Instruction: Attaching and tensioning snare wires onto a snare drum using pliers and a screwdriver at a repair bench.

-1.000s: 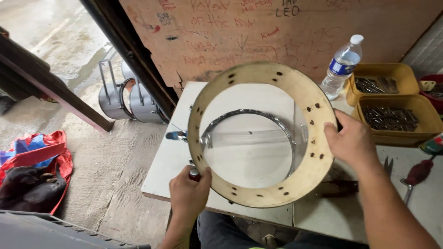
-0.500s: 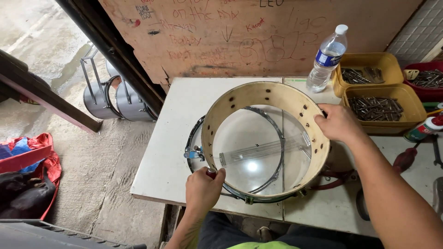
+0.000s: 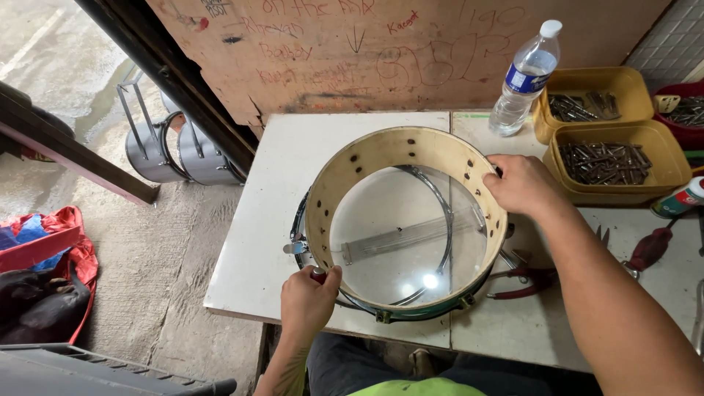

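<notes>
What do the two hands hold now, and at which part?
Both grip the drum shell by its rim: the left hand at the near edge, the right hand at the far right edge.

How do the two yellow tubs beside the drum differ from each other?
The near tub is fuller, its floor covered by a heap of dark metal rods; the far tub holds fewer pieces, with bare yellow bottom showing. The near tub shows whole, while the far tub is partly hidden behind it. The far tub sits beside the water bottle; the near tub sits closer to the right hand. Both are yellow, rounded-rectangular and lidless.
</notes>
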